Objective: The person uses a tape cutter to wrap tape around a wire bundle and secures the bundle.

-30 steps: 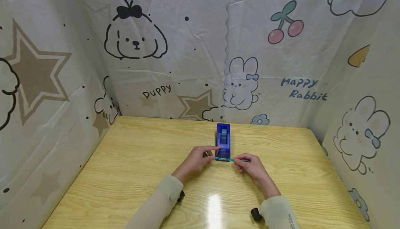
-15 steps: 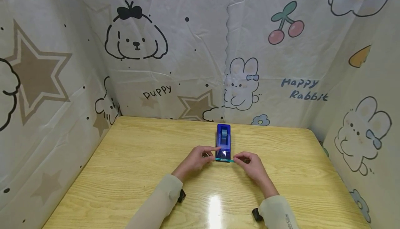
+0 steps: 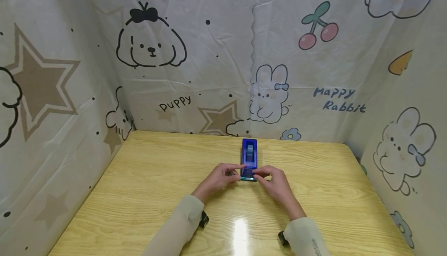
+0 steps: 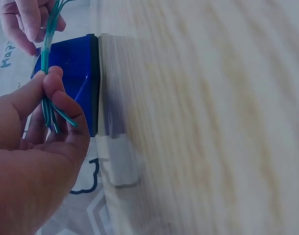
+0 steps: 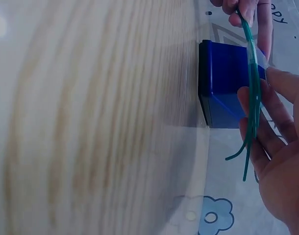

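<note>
A blue tape dispenser [image 3: 249, 142] stands at the back of the table. At its near end my left hand [image 3: 217, 177] pinches a thin bundle of green strands [image 4: 49, 44] between thumb and fingertips, with loose ends poking out below. Clear tape [image 5: 252, 55] is on the middle of the bundle, and a flap of it sticks out to one side. My right hand [image 3: 277, 183] has its thumb tip right at this flap. Its other fingers bend loosely behind the strands, apart from the thumb. Two free strand ends hang past the right fingers in the right wrist view.
The wood-grain table [image 3: 157, 170] carries the dispenser close to its back edge. Printed cloth [image 3: 216, 62] encloses the table behind and at both sides. Small black devices sit at both cuffs.
My right hand has let go of the bundle's right end and moved left along it to the taped part. My left hand keeps its pinch and stays in place.
</note>
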`<act>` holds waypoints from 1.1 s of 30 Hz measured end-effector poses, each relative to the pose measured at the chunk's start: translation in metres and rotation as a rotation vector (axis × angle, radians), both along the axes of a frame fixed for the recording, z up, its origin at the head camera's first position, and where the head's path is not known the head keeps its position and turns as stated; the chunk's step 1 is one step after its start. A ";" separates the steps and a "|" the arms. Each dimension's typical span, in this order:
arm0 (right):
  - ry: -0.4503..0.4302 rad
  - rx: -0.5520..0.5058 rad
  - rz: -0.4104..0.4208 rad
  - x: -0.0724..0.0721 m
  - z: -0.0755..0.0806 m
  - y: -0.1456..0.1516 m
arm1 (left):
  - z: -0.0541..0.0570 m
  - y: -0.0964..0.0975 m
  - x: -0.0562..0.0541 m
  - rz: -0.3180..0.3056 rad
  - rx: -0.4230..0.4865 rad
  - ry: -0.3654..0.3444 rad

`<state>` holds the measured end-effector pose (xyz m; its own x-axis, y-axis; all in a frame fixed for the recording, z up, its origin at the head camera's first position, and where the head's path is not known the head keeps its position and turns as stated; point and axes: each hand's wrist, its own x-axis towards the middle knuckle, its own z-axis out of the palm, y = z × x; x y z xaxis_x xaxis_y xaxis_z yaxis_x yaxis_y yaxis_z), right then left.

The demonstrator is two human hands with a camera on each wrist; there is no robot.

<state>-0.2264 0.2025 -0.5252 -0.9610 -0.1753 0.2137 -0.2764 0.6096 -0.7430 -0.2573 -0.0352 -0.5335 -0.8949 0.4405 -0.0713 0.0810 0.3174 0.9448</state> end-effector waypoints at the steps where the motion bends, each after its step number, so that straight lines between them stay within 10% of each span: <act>1: 0.005 0.000 0.007 0.000 0.000 -0.001 | 0.000 0.000 0.000 -0.005 0.009 -0.003; 33: -0.251 -0.260 0.116 -0.022 -0.004 -0.003 | -0.001 -0.001 -0.003 -0.031 0.069 -0.034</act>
<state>-0.2487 0.1991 -0.5294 -0.9660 -0.2571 0.0255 -0.1220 0.3669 -0.9222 -0.2602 -0.0362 -0.5340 -0.8784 0.4728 -0.0699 0.0572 0.2492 0.9668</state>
